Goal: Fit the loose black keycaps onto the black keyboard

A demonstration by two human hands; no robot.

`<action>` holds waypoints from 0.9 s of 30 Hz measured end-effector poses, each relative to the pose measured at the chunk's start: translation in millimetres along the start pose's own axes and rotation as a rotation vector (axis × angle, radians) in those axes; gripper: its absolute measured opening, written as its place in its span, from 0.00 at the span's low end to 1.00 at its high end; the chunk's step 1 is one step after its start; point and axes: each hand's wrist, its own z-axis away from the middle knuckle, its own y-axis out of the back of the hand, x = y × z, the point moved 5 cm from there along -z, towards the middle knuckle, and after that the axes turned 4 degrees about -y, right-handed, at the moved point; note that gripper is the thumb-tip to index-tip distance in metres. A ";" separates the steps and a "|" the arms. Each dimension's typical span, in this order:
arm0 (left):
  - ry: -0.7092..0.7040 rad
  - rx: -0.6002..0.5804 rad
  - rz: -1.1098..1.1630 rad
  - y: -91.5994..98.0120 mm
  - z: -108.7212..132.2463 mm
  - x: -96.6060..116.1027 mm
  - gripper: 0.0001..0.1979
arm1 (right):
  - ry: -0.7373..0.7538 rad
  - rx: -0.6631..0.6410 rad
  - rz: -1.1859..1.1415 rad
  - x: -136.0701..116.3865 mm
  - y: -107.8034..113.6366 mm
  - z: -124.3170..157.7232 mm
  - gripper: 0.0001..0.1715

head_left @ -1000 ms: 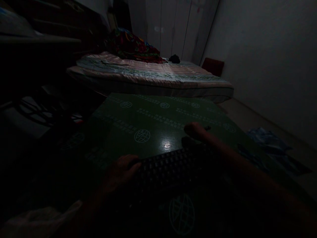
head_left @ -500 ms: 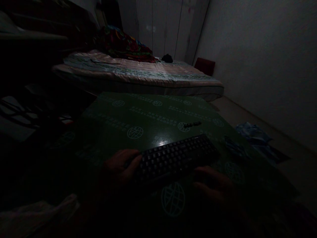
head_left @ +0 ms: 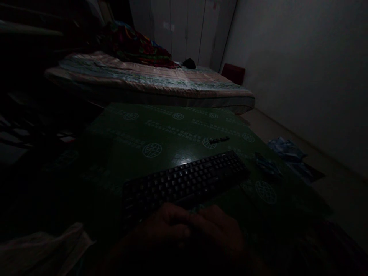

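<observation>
A black keyboard (head_left: 186,178) lies at a slant on the green table (head_left: 120,134), its far right corner pointing away from me. Just in front of its near edge, my left hand (head_left: 166,226) and my right hand (head_left: 220,226) meet, with fingers curled and touching. Anything between them is hidden in the dark. Beyond the keyboard lies a small, thin dark object (head_left: 219,140), its kind too dim to make out. To the keyboard's right rests a crumpled dark blue packet or cloth (head_left: 268,165).
A bed (head_left: 161,82) with a red patterned blanket (head_left: 138,48) stands past the table. Bluish crumpled material (head_left: 287,148) lies at right, beyond the table edge. Pale cloth (head_left: 48,249) sits at lower left. A wall (head_left: 301,69) rises on the right. The room is very dark.
Both hands have left the keyboard's left end and near right edge and come together in front of it. The keyboard's left end now shows. The view has shifted slightly.
</observation>
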 end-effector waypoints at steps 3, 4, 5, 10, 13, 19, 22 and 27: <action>0.008 0.017 0.072 0.9 -3.1 -3.3 0.09 | 0.006 -0.020 0.005 1.4 -6.4 6.7 0.21; 0.012 0.009 0.087 0.2 -3.9 -3.2 0.09 | 0.003 -0.021 0.006 2.2 -8.2 8.6 0.21; 0.019 -0.001 0.095 -0.5 -4.4 -2.8 0.09 | -0.003 -0.016 0.010 3.1 -9.5 10.4 0.20; 0.061 0.050 0.090 -1.5 -1.3 -2.3 0.11 | -0.093 -0.037 -0.013 12.7 -12.8 19.2 0.18; 0.056 0.089 0.099 -2.2 0.1 -3.4 0.13 | -0.134 -0.097 -0.020 18.9 -12.5 23.9 0.18; 0.033 0.017 0.131 -5.7 -3.9 -4.9 0.12 | -0.112 -0.130 0.008 13.9 -11.9 28.2 0.20; 0.036 -0.016 0.115 -8.3 -4.6 -6.1 0.14 | -0.109 -0.156 -0.004 16.0 -12.1 31.5 0.18; 0.065 0.023 0.020 -7.9 -4.0 -4.6 0.16 | -0.190 -0.108 0.092 67.6 6.0 39.1 0.18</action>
